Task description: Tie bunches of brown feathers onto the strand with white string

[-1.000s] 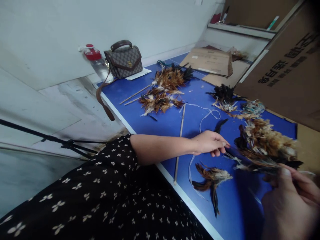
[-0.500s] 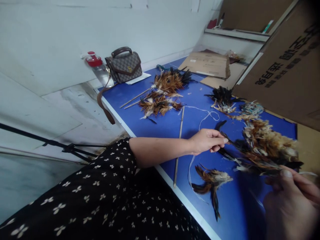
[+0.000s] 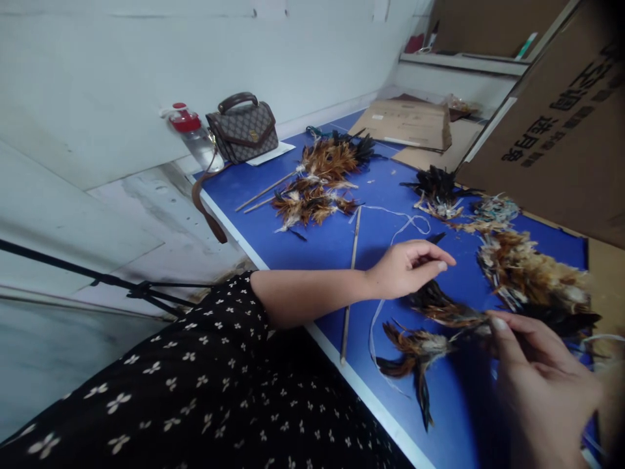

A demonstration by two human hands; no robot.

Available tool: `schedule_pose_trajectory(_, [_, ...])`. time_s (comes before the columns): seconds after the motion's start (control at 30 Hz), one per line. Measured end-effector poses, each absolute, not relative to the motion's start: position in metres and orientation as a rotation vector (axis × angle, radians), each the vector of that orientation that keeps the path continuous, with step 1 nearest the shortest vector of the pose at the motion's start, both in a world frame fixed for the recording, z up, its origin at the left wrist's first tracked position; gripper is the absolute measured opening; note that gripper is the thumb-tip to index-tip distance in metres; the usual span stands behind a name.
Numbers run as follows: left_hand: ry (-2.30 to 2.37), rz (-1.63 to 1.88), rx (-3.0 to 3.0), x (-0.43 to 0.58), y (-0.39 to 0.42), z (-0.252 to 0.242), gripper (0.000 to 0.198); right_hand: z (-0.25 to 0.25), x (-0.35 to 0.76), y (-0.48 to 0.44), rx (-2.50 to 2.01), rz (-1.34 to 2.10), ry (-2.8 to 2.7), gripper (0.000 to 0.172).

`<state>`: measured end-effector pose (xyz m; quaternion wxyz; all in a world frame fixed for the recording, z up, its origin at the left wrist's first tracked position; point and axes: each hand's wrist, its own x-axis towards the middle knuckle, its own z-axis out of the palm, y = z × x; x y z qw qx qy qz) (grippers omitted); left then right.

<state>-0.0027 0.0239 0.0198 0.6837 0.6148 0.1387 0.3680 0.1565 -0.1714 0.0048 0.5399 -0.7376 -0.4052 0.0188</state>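
A red-capped bottle (image 3: 199, 140) leans beside a patterned handbag (image 3: 244, 130) at the far left of the blue table (image 3: 303, 254); next come two feathered sticks (image 3: 329, 159) lying side by side, then a bare wooden stick (image 3: 355, 247), crossed by the left forearm; a pale string (image 3: 374, 329) trails in loops just right of it. The left hand (image 3: 403, 268) hovers over the string, thumb and forefinger loosely curved, seemingly with nothing between their tips; below it a loose feather bunch (image 3: 424, 346) lies on the table; black feathers (image 3: 437, 185) are heaped farther back; a dark-and-brown feather tuft (image 3: 446, 307) points leftward from the right hand (image 3: 541, 368), its end pinched between thumb and forefinger; a tan feather pile (image 3: 541, 267) sits behind that hand.
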Motion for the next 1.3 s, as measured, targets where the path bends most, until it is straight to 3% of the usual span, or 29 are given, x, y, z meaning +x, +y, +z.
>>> schedule_pose_trajectory(0.13, [0.209,0.454,1.482,-0.006,0.02,0.018,0.017,0.006,0.154,-0.165,-1.692,0.077,-1.115,0.025])
schedule_pose_trajectory(0.27, [0.208,0.097,1.272,-0.004,0.016,0.006,0.037,0.006,0.153,-0.165,-1.651,0.072,-1.208,0.02])
schedule_pose_trajectory(0.57, [0.053,-0.129,0.978,0.004,0.013,-0.011,0.062,0.006,0.152,-0.165,-1.606,0.059,-1.284,0.013])
schedule_pose_trajectory(0.7, [0.113,-0.09,0.992,0.001,0.01,0.0,0.059,0.008,0.145,-0.164,-1.607,0.071,-1.225,0.017])
schedule_pose_trajectory(0.9, [0.314,0.053,1.117,-0.002,0.003,0.011,0.048,0.012,0.138,-0.165,-1.74,0.298,-0.911,0.053])
schedule_pose_trajectory(1.1, [0.27,0.18,1.262,0.0,0.001,-0.001,0.049,0.004,0.144,-0.166,-1.776,0.409,-0.749,0.058])
schedule_pose_trajectory(1.3, [0.34,0.177,1.221,-0.002,0.0,0.002,0.052,0.006,0.143,-0.167,-1.776,0.353,-0.803,0.053])
